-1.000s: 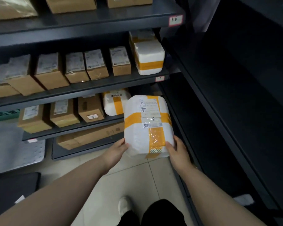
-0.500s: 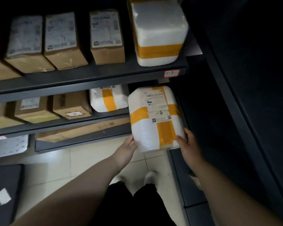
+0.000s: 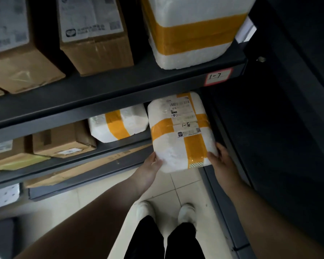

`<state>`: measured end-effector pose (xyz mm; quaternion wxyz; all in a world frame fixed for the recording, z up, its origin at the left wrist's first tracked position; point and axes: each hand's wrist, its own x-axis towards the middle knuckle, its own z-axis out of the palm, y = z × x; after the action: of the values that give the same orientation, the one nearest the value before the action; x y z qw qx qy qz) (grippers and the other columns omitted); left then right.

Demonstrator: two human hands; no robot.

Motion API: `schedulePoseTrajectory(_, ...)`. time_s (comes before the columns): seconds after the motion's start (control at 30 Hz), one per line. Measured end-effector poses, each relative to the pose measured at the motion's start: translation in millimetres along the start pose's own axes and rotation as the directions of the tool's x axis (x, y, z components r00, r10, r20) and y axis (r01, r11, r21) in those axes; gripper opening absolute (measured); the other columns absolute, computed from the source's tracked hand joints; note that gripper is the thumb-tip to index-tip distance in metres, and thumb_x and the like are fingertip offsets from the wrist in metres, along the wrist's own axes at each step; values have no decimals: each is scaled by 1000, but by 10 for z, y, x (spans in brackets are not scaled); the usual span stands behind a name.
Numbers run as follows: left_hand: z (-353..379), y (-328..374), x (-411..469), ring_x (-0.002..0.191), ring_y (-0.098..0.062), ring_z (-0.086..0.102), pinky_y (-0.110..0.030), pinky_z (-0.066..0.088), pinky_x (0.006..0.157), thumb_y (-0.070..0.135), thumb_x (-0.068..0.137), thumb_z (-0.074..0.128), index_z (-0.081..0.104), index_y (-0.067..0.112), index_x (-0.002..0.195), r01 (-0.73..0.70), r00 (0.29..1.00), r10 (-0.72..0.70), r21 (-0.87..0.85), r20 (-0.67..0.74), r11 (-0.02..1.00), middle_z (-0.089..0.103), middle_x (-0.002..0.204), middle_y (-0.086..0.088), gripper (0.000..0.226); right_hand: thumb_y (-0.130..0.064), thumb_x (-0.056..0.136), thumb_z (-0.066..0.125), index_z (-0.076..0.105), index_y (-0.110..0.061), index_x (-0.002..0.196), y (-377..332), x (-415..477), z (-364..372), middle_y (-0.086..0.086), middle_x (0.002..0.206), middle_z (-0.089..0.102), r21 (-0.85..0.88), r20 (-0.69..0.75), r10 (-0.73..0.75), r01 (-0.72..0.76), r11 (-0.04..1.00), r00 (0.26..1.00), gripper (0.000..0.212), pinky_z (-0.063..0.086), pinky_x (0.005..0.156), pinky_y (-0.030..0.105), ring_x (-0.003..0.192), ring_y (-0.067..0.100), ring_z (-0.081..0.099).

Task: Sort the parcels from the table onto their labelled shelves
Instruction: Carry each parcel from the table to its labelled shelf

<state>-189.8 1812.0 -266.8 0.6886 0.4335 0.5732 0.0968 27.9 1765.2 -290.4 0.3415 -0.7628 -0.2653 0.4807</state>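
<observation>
I hold a white foam parcel (image 3: 178, 148) crossed with orange tape, its label marked "1-8". My left hand (image 3: 150, 169) grips its near left corner and my right hand (image 3: 221, 161) its near right corner. The parcel's far end pokes under the shelf tagged "1-7" (image 3: 218, 76), at the right end of the lower shelf (image 3: 108, 146). A similar white taped parcel (image 3: 118, 124) lies on that lower shelf just to the left. The lower shelf's own tag is hidden.
Brown cardboard boxes (image 3: 64, 139) fill the lower shelf to the left. More boxes (image 3: 95, 43) and a large white taped parcel (image 3: 191, 34) sit on the 1-7 shelf. A dark rack (image 3: 288, 128) stands close on the right. My feet (image 3: 165, 212) are on the pale tiled floor.
I have stepped closer and lowered my view. The parcel has moved forward and its far end now reaches under the 1-7 shelf, beside the other white parcel. Both hands keep their grip.
</observation>
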Motion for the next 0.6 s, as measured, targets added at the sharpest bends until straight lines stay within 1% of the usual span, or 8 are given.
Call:
schedulePoseTrajectory(0.07,-30,7,75,116,0,38,-25,27,97,37,101,38,32,43,129,-5,1000,5,1,13,1000,43,115,31,29,-23,95,52,32,-20,146,-26,86,22,6,135,48,-20,12,-21,21,1000,1000,54,37,79,26,106,16,49)
schedulePoseTrajectory(0.13,-44,30,158,116,-1,39,-25,28,98,31,102,39,29,43,130,-9,1000,9,-6,16,1000,43,111,32,32,-25,97,50,30,-21,147,-76,167,43,4,135,47,-56,27,-34,36,998,999,54,37,77,23,105,13,47)
schedulePoseTrajectory(0.23,-103,7,329,124,-6,43,-29,30,107,36,100,44,33,41,138,-12,1000,12,-24,0,1000,48,125,25,39,-28,98,46,28,-24,147,-143,295,71,2,132,49,-124,82,-72,82,989,994,52,36,70,16,103,11,48)
schedulePoseTrajectory(0.3,-155,-26,428,123,-4,46,-34,30,111,50,94,48,39,46,134,-24,1000,24,-8,-13,1000,49,133,23,41,-29,99,43,26,-25,148,-194,360,90,3,134,48,-167,99,-107,122,978,989,51,38,77,19,105,10,46)
schedulePoseTrajectory(0.37,-180,-40,495,130,-3,39,-38,27,114,59,92,46,34,45,143,4,1000,-4,36,1,999,42,142,24,54,-29,101,41,21,-26,150,-218,420,101,4,142,42,-190,106,-116,135,972,988,53,33,89,24,110,8,41)
schedulePoseTrajectory(0.43,-171,-30,489,132,0,33,-31,24,112,50,97,43,27,37,148,-11,1000,11,15,9,1000,36,144,25,56,-30,101,38,15,-26,151,-219,467,106,2,148,35,-211,136,-139,165,963,981,55,29,93,24,115,8,38)
schedulePoseTrajectory(0.53,-117,24,355,122,2,33,-19,24,105,33,100,43,25,24,150,-27,997,21,-68,-77,997,35,144,19,53,-32,101,34,8,-27,151,-195,525,122,-1,158,14,-256,162,-170,208,944,972,57,23,100,24,136,15,28)
schedulePoseTrajectory(0.6,-63,91,211,121,1,33,-9,23,94,31,102,38,25,26,150,-63,989,82,149,-125,987,35,139,19,50,-32,101,33,5,-26,151,-191,519,128,-2,160,2,-282,142,-195,229,932,970,57,17,101,22,140,11,18)
